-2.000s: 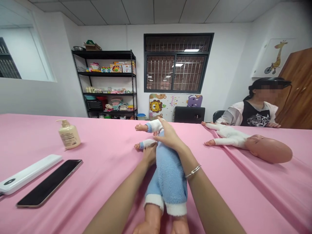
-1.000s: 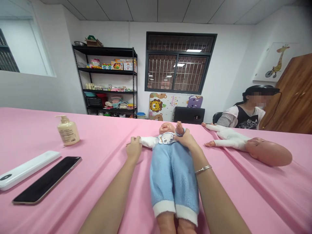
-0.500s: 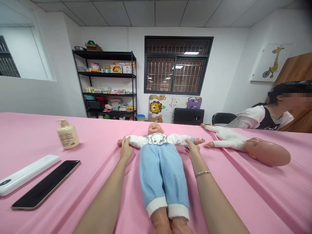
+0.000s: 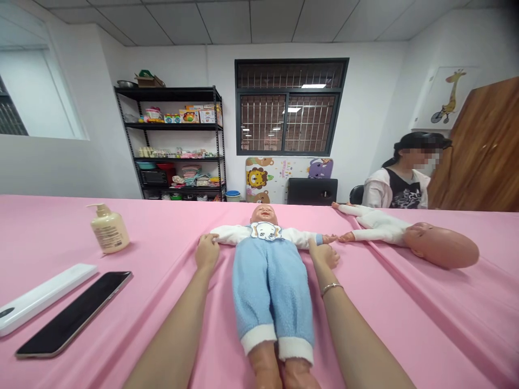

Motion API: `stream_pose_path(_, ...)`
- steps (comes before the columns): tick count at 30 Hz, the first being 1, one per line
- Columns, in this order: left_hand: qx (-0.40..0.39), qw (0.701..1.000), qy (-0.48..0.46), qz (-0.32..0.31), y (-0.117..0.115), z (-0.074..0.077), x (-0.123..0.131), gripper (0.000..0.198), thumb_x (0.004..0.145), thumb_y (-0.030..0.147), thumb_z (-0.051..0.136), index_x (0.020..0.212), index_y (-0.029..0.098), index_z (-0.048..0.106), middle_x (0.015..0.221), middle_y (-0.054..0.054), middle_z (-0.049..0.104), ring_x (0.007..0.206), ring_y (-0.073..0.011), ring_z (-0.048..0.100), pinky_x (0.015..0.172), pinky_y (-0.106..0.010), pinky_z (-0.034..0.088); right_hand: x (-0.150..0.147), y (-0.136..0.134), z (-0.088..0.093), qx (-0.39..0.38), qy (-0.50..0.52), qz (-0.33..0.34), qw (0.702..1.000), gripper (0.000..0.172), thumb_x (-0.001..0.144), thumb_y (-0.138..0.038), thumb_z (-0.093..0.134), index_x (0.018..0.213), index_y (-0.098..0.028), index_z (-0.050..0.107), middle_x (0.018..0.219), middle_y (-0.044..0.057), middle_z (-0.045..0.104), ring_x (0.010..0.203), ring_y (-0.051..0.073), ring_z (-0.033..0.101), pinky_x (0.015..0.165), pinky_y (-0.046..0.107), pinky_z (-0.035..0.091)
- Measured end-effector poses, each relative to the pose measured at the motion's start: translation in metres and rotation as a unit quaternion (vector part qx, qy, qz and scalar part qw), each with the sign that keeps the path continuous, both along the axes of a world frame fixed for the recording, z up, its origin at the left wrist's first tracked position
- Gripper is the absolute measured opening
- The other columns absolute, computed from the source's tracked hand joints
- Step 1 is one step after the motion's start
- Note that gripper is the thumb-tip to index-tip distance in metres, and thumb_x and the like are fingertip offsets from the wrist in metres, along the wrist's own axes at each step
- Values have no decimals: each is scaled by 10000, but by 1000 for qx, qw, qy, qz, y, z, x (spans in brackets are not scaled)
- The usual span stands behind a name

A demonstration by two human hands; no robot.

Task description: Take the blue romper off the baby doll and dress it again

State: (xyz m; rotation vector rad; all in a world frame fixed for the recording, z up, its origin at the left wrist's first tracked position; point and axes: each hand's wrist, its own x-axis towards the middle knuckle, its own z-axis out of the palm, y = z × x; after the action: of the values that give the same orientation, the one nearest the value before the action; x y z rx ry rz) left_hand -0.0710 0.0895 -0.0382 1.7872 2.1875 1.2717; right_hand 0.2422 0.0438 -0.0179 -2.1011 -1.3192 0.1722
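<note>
A baby doll [image 4: 270, 281] in a white top and blue fleece trousers lies on its back on the pink table cover [image 4: 162, 259]. Its head points away from me and both arms are spread sideways. My left hand [image 4: 206, 251] rests at the end of the doll's arm on the left, with the fingers curled over the cuff. At the doll's other forearm, just short of its small hand, my right hand [image 4: 324, 254] has its fingers curled too. It wears a thin bracelet at the wrist. The doll's bare feet lie between my forearms at the bottom edge.
A cream pump bottle [image 4: 107, 229] stands at the left. A black phone [image 4: 75, 313] and a flat white device [image 4: 40, 297] lie nearer me. A second doll [image 4: 405, 237] lies at the right, with another person [image 4: 399, 183] seated behind it. A black shelf [image 4: 174, 143] stands against the far wall.
The doll was turned from its side onto its back and its arms were spread flat. My hands moved out to its two arms and their fingers have curled since half a second ago.
</note>
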Motion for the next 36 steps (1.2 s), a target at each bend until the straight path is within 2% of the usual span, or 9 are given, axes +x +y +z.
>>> stream_pose_path(7, -40, 998, 23, -38, 8, -6, -4, 254, 770, 138, 412, 966, 197, 561, 1091, -75, 532, 1009, -217, 522, 803, -319, 434, -2, 12, -16, 27, -14, -81, 996, 379, 866, -331, 494, 1208, -170, 470, 1265, 144, 433, 1137, 252, 443, 957, 443, 367)
stream_pose_path(12, -57, 988, 55, -134, 7, -10, -18, 349, 723, 92, 454, 1044, 186, 551, 1147, -63, 527, 1109, -204, 470, 877, -293, 424, 8, 9, -42, 70, -51, -42, 995, 536, 823, -272, 482, 1237, 54, 387, 1278, 293, 370, 1228, 358, 320, 1027, 439, 245)
stream_pose_path(17, -21, 976, 72, -204, -8, -10, -19, 311, 791, 129, 385, 1036, 182, 570, 1140, -55, 560, 1072, -203, 511, 928, -326, 412, 12, 8, -59, 171, 31, 171, 970, 387, 799, -240, 428, 1128, -59, 523, 1149, 180, 543, 1144, 287, 432, 992, 424, 313)
stream_pose_path(20, -7, 949, 2, -317, -17, -11, -3, 306, 817, 258, 421, 1078, 166, 550, 1138, -75, 577, 1021, -219, 548, 901, -362, 443, 4, 9, -58, 149, 210, 368, 893, 416, 724, -283, 520, 1118, -150, 535, 1120, 102, 592, 1037, 240, 532, 926, 391, 403)
stream_pose_path(22, -13, 921, -73, -384, -20, -11, 11, 392, 798, 280, 450, 1162, 141, 492, 1190, -96, 550, 1037, -214, 546, 917, -366, 441, 2, 12, -54, 116, 295, 422, 849, 412, 641, -305, 600, 1024, -155, 576, 1053, 88, 629, 937, 236, 582, 849, 371, 457)
stream_pose_path(25, -21, 898, -126, -421, -21, -11, 26, 413, 764, 246, 475, 1162, 135, 488, 1158, -93, 576, 1029, -208, 549, 911, -363, 446, 10, 20, -51, 126, 334, 323, 877, 309, 581, -362, 624, 798, -143, 600, 808, 86, 668, 742, 230, 608, 694, 351, 488)
stream_pose_path(29, -23, 925, -80, -371, -19, -8, 29, 205, 771, 245, 469, 874, 147, 616, 938, -65, 656, 899, -210, 582, 859, -349, 461, 19, 24, -54, 173, 302, 193, 917, 242, 603, -369, 581, 718, -158, 553, 661, 66, 612, 685, 225, 576, 676, 363, 456)
stream_pose_path(33, -3, 949, -79, -305, -17, -9, 24, 215, 789, 236, 449, 896, 159, 620, 963, -57, 651, 906, -211, 584, 836, -332, 461, -7, -4, -23, 282, 177, 163, 929, 241, 668, -300, 542, 855, -149, 541, 824, 73, 587, 802, 211, 539, 767, 365, 421)
stream_pose_path(36, 7, 950, -84, -302, -19, -10, 23, 226, 810, 257, 439, 925, 160, 607, 970, -57, 648, 899, -208, 590, 825, -327, 462, -35, -54, 29, 250, 137, 315, 905, 224, 754, -310, 518, 921, -160, 526, 763, 28, 567, 722, 158, 527, 690, 293, 419)
